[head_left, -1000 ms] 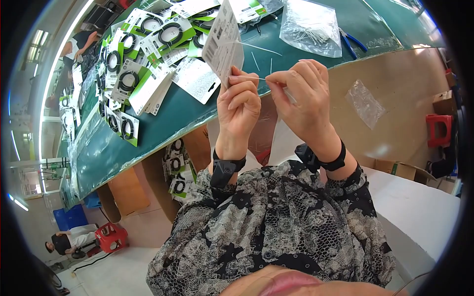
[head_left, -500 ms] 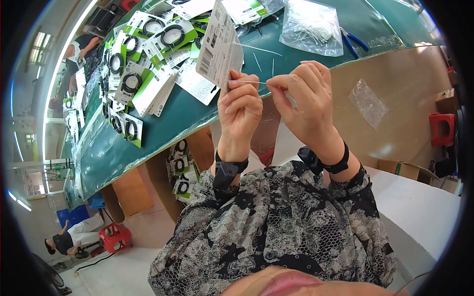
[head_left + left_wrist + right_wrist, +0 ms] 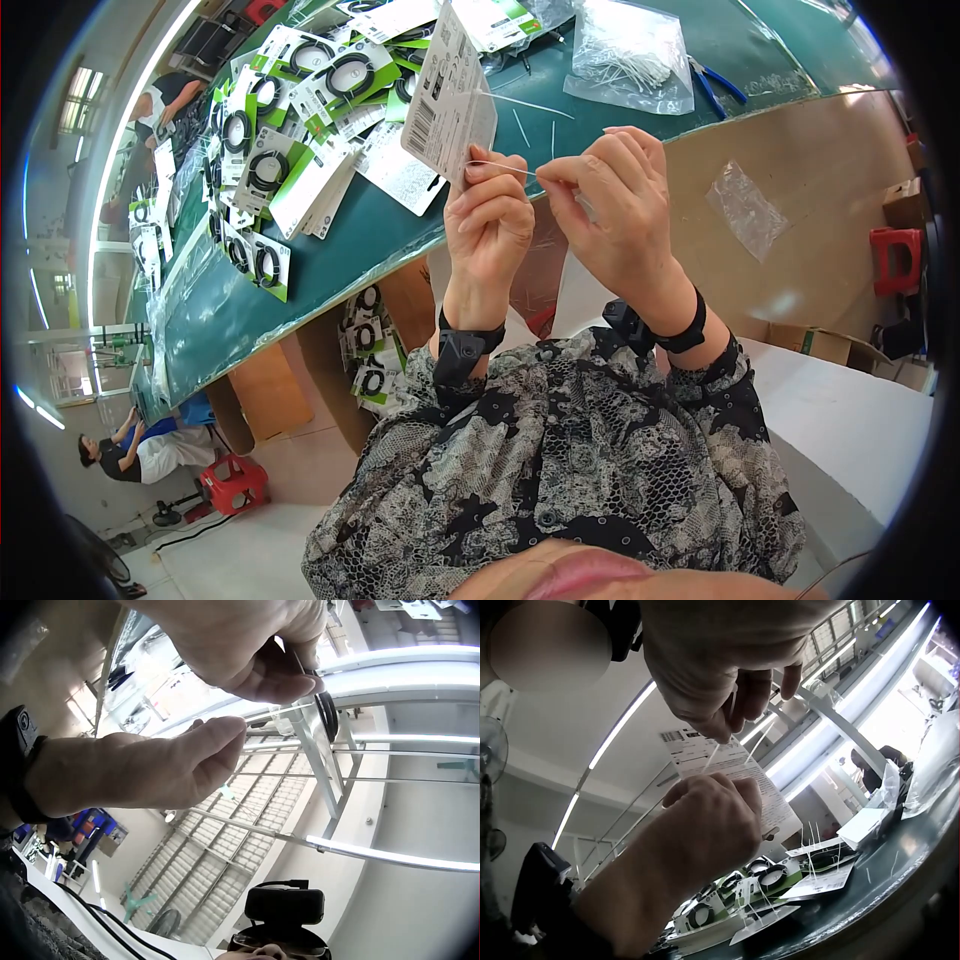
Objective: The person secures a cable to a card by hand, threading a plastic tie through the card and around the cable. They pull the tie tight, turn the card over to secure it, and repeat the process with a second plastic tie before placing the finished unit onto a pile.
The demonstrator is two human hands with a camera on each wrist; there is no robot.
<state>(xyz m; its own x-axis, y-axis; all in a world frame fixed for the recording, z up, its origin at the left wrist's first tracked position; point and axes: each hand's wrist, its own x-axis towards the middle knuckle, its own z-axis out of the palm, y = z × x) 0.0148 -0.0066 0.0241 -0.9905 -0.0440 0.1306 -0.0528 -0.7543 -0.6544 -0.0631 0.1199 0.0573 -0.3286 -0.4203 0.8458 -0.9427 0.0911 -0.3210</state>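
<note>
My left hand (image 3: 490,215) holds an upright cable package card (image 3: 445,105) by its lower edge, the printed back facing my right. In the left wrist view, the edge of a black coiled cable (image 3: 328,716) shows on the card's other side. My right hand (image 3: 615,195) pinches the end of a thin white cable tie (image 3: 508,167) between thumb and forefinger. The tie stretches across the small gap between my hands to the left fingertips at the card. In the right wrist view, both hands (image 3: 712,825) are close before the card (image 3: 739,769).
Many carded black cables (image 3: 268,170) lie heaped on the green table (image 3: 330,255), left of my hands. A plastic bag of white cable ties (image 3: 630,60) and blue-handled pliers (image 3: 722,88) lie at the back right. Loose ties (image 3: 521,127) are scattered behind my hands.
The card has turned slightly, showing more of its back. My right hand has dipped a little, and the tie slopes down toward it. In the background, a person has leaned to the table.
</note>
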